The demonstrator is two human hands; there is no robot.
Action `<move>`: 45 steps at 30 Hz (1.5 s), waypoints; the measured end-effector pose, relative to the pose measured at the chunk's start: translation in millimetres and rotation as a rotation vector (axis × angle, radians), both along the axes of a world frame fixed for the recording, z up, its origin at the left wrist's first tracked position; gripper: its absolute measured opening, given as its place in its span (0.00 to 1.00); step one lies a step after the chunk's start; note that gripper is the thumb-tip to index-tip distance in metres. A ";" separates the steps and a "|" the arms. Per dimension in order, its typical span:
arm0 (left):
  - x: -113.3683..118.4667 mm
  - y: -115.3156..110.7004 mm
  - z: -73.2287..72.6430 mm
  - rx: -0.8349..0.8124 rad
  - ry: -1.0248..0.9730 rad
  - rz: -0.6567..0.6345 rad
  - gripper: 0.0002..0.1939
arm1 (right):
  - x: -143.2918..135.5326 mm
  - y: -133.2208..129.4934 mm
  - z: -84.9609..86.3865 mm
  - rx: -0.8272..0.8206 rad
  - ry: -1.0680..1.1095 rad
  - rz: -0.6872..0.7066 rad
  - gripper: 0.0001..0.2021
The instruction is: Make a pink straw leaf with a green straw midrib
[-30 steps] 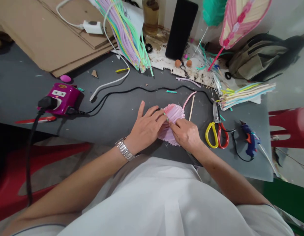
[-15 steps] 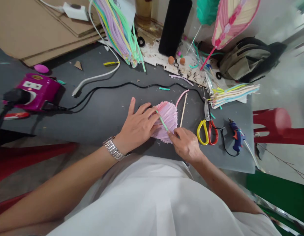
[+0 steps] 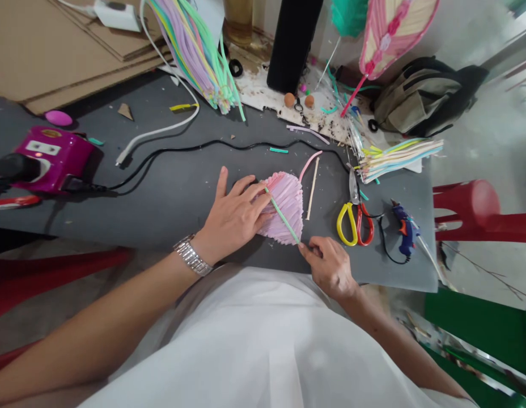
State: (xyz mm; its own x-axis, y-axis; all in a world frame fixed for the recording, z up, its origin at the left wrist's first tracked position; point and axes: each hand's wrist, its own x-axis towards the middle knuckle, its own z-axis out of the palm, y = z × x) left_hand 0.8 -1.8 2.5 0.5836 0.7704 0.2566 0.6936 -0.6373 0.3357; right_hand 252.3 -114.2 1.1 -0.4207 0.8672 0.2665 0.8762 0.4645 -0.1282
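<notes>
A pink and lilac fan-shaped piece made of pipe cleaners (image 3: 288, 198) lies on the grey table. Across it runs a mint-green pipe cleaner (image 3: 283, 216), slanting from upper left to lower right. My left hand (image 3: 237, 218) rests with fingers spread on the piece's left side, its fingertips at the green strip's upper end. At the lower right edge, my right hand (image 3: 329, 263) pinches the strip's other end between thumb and curled index finger. A pink pipe cleaner (image 3: 309, 164) sticks out at the top, and a cream one (image 3: 313, 190) lies just right.
Yellow-and-red-handled scissors (image 3: 354, 218) and a blue glue gun (image 3: 405, 229) lie to the right. A black cord (image 3: 212, 144) crosses behind, from a magenta power box (image 3: 54, 158). Bundled pipe cleaners (image 3: 195, 56), a phone (image 3: 292, 45) and a backpack (image 3: 420, 102) sit at the back.
My right hand has slid down and right along the green pipe cleaner to the piece's lower edge, baring more of the strip. My left hand stays on the piece. The view has shifted slightly.
</notes>
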 end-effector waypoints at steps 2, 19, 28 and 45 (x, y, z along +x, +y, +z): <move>0.0 -0.2 -0.6 -0.006 -0.005 0.003 0.17 | 3.3 -6.4 -3.8 -0.023 0.006 -0.020 0.10; -0.3 0.3 -2.3 -0.011 -0.009 0.030 0.20 | -14.9 37.7 7.5 -0.112 0.316 0.074 0.14; -0.2 0.1 -7.0 -0.062 -0.049 0.102 0.35 | -59.0 118.0 3.7 -0.101 -0.049 0.071 0.12; 1.0 -4.6 -7.8 -0.028 -0.023 0.072 0.24 | -31.2 63.7 12.2 -0.017 -0.070 0.093 0.12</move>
State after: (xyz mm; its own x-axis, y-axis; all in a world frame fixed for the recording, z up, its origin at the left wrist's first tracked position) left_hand 1.9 -6.4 -5.3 0.5208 0.8171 0.2471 0.7290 -0.5763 0.3695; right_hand 221.1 -50.5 13.4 -0.5164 0.8278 0.2194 0.8368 0.5422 -0.0763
